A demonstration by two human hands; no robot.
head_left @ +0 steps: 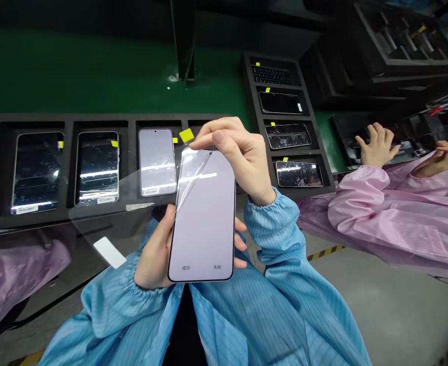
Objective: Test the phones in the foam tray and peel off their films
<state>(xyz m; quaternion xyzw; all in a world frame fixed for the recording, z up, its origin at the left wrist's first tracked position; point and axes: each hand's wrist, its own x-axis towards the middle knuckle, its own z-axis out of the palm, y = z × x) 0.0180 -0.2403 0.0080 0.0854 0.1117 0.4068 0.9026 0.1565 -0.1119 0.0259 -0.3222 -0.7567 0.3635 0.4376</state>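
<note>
**Q:** ok so what's the left hand point(153, 254) doing here?

**A:** Grip's closed around the lower half of a phone point(203, 216), which is held up in the air with the lit screen facing the camera. The fingers point(241, 249) wrap behind it and poke out past the far edge.

**Q:** and the right hand point(231, 157)?

**A:** Up at the phone's top corner, pinching where a clear film point(193, 188) lifts off the glass. Can't really tell which fingers are doing the pinching tbh.

**Q:** what's around it?

**A:** The phone's just in front of a foam tray point(67, 122) holding other phones point(157, 161) in slots. There's a second tray point(285, 66) to the right, both on a green surface point(94, 71), with yellow tags point(186, 135) dotted about.

**Q:** anyone else?

**A:** Yep, a co-worker in a pink smock point(384, 213) on the right, co-worker's hands point(378, 145) over a dark tray point(349, 132).
</note>
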